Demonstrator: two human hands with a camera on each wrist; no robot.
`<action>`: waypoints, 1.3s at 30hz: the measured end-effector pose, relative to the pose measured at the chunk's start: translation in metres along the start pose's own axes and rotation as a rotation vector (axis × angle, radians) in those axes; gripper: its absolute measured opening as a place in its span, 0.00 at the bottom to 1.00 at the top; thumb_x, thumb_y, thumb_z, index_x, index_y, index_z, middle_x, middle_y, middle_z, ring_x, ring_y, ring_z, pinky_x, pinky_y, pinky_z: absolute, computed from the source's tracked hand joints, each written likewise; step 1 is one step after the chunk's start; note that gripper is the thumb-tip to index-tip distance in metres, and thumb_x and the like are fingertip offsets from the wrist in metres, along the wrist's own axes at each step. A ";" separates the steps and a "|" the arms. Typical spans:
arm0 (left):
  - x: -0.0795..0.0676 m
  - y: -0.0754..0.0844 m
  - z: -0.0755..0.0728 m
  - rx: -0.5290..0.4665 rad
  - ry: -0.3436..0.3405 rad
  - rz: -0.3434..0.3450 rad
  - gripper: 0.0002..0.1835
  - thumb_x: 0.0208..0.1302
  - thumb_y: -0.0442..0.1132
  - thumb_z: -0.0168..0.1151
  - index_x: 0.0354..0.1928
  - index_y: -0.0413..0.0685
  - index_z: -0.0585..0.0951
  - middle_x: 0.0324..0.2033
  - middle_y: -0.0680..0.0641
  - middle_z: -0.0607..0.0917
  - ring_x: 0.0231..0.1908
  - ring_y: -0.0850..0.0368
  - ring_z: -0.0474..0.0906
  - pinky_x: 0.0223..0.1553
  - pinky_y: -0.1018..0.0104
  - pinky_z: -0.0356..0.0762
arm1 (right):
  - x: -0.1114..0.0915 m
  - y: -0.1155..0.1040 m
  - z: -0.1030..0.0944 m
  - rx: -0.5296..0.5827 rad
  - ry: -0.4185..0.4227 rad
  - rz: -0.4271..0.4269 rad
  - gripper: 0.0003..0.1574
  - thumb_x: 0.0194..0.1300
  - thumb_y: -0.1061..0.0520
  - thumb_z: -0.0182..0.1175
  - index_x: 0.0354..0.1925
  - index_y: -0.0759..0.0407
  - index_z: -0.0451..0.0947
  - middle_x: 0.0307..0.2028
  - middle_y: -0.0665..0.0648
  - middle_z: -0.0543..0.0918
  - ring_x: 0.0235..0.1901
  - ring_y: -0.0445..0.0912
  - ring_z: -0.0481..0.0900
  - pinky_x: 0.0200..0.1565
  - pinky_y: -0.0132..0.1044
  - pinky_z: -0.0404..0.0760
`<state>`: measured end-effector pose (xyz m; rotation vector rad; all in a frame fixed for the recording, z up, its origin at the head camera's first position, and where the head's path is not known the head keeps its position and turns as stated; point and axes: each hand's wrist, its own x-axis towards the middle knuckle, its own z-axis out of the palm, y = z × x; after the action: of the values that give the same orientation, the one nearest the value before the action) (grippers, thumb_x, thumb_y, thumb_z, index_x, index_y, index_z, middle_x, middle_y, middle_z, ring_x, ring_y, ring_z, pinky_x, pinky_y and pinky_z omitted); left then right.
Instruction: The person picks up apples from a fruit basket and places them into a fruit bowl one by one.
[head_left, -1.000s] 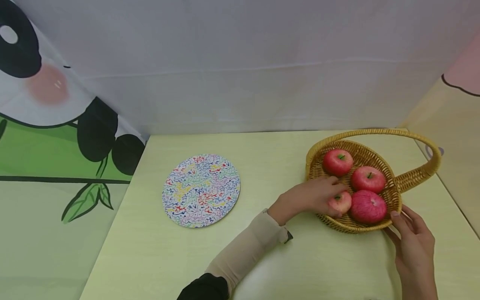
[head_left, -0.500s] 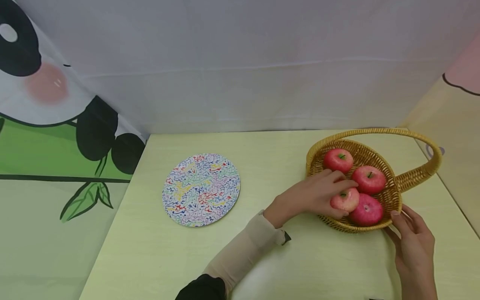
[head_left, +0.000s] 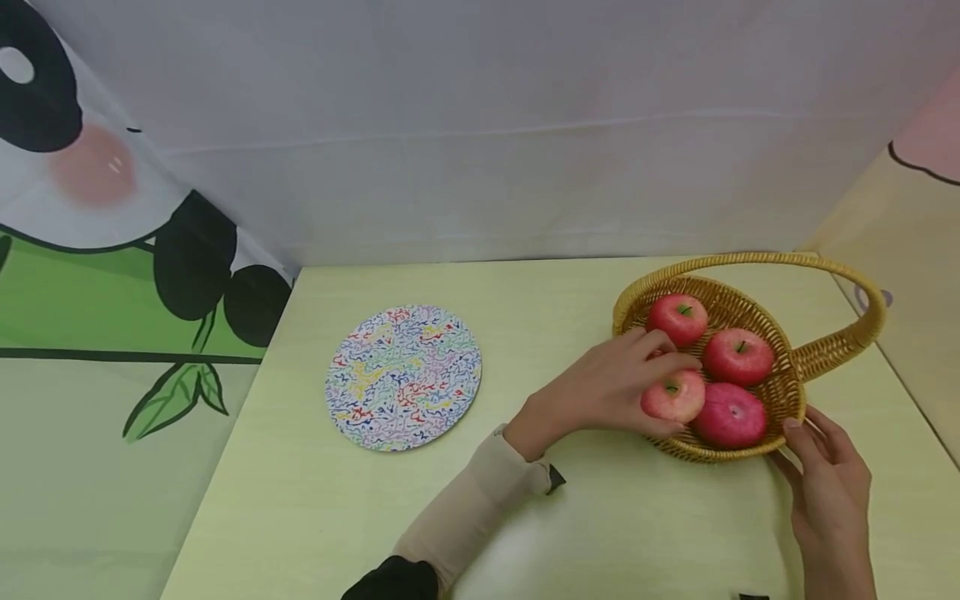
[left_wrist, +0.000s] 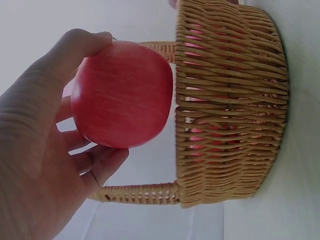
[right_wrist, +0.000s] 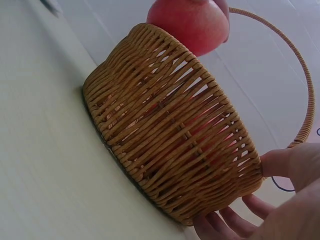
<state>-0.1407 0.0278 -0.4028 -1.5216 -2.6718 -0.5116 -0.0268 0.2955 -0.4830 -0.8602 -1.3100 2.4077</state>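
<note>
My left hand grips a red apple between thumb and fingers. In the left wrist view the apple is up beyond the rim of the wicker basket, clear of the fruit inside. Below it in the head view lies a deep pink, round fruit with a pale spot. One red apple sits at the basket's right, another at its back. My right hand holds the basket's near right side, thumb on the rim and fingers underneath along the wall.
A round board with a multicoloured squiggle pattern lies left on the pale yellow table. The basket's tall handle arches over its back and right. A white cloth hangs behind the table.
My left hand has lifted the apple from among the others and moved it slightly left and up. My right hand has stayed on the basket.
</note>
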 end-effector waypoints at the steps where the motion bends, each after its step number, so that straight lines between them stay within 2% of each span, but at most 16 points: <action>1: -0.002 -0.001 -0.001 -0.018 0.014 0.002 0.34 0.59 0.65 0.67 0.68 0.66 0.76 0.54 0.60 0.77 0.53 0.67 0.70 0.55 0.78 0.69 | 0.000 0.000 0.001 0.000 0.001 -0.001 0.21 0.71 0.67 0.64 0.58 0.52 0.82 0.43 0.47 0.90 0.41 0.38 0.88 0.33 0.33 0.88; 10: -0.022 -0.016 -0.005 -0.143 0.122 -0.012 0.35 0.53 0.61 0.76 0.64 0.63 0.80 0.54 0.60 0.79 0.54 0.65 0.72 0.53 0.78 0.70 | -0.001 -0.001 0.001 -0.014 0.005 -0.001 0.20 0.71 0.67 0.63 0.58 0.52 0.82 0.42 0.47 0.91 0.40 0.38 0.88 0.34 0.32 0.87; 19: -0.040 -0.028 -0.007 -0.244 0.153 -0.040 0.36 0.51 0.57 0.79 0.64 0.62 0.82 0.58 0.58 0.79 0.58 0.63 0.71 0.58 0.75 0.71 | -0.002 -0.001 0.000 -0.014 -0.033 -0.007 0.20 0.72 0.66 0.62 0.58 0.51 0.82 0.43 0.47 0.91 0.43 0.37 0.88 0.35 0.32 0.88; 28: -0.056 -0.040 -0.012 -0.265 0.210 -0.064 0.36 0.49 0.55 0.82 0.63 0.62 0.83 0.54 0.58 0.80 0.56 0.62 0.72 0.55 0.73 0.73 | -0.001 0.000 -0.001 -0.038 -0.038 -0.014 0.20 0.72 0.66 0.62 0.59 0.51 0.81 0.44 0.46 0.90 0.43 0.36 0.88 0.35 0.31 0.88; 39: -0.078 -0.062 -0.019 -0.270 0.287 -0.175 0.36 0.48 0.54 0.84 0.62 0.59 0.84 0.53 0.56 0.80 0.57 0.60 0.72 0.52 0.71 0.79 | -0.001 0.000 -0.002 -0.055 -0.046 -0.007 0.20 0.72 0.66 0.63 0.58 0.50 0.82 0.43 0.45 0.90 0.41 0.37 0.88 0.36 0.30 0.87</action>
<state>-0.1548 -0.0718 -0.4162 -1.1570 -2.5996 -1.0503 -0.0247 0.2969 -0.4833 -0.8179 -1.3994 2.4103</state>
